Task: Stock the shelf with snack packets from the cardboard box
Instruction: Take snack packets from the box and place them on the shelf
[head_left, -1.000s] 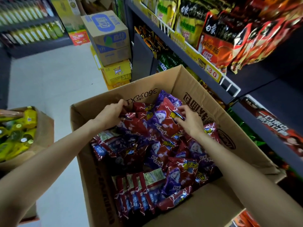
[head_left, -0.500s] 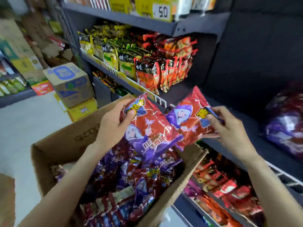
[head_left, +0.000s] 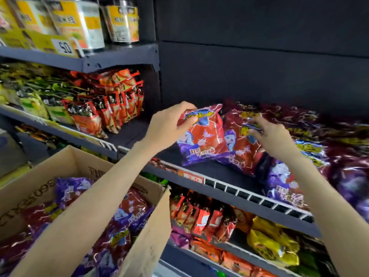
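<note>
Centre frame, left hand (head_left: pixel 167 124) pinches the top edge of a red-and-purple foil snack packet (head_left: pixel 201 138) standing on the dark metal shelf (head_left: pixel 225 176); right hand (head_left: pixel 273 136) grips the top of a second red-and-purple packet (head_left: pixel 239 148) touching it on the right. Lower left, open brown cardboard box (head_left: pixel 145 242) holds more packets.

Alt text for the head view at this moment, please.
Both hands stand red-and-purple snack packets on a dark shelf: the left hand grips one packet by its top, the right hand pinches another beside it. An open cardboard box of packets sits below left.
</note>
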Demonstrator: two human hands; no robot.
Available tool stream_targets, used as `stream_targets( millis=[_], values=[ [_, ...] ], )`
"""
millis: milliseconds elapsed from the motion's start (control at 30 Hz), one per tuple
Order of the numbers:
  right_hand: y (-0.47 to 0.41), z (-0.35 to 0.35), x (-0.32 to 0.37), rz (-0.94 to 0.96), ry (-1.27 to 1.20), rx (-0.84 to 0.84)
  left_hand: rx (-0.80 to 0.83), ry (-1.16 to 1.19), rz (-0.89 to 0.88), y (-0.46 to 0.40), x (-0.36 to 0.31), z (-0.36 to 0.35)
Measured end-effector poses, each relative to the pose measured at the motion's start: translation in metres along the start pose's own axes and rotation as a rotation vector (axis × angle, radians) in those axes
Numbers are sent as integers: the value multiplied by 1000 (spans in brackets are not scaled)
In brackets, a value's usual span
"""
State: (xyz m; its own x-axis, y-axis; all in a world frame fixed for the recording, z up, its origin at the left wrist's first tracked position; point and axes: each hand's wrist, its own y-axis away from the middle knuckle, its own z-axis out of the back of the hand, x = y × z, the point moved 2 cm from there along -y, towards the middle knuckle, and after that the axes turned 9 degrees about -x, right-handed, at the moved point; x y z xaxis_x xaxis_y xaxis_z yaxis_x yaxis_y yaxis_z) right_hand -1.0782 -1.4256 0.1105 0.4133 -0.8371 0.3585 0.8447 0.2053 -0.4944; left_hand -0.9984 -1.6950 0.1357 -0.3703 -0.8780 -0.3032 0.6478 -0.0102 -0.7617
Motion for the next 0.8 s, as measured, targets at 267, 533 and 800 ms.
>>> stream_targets(
  millis=[267, 533, 800],
  values=[
    [-30, 3, -35, -316, -213, 178, 461, -49, -222, -33, -41, -121],
    [-4, 5, -34, -96, -15, 44, 249, -132, -327, -14, -52, -168],
    [33, 8, 3, 379, 87, -388, -12, 13, -230, 9, -51, -104]
  ],
)
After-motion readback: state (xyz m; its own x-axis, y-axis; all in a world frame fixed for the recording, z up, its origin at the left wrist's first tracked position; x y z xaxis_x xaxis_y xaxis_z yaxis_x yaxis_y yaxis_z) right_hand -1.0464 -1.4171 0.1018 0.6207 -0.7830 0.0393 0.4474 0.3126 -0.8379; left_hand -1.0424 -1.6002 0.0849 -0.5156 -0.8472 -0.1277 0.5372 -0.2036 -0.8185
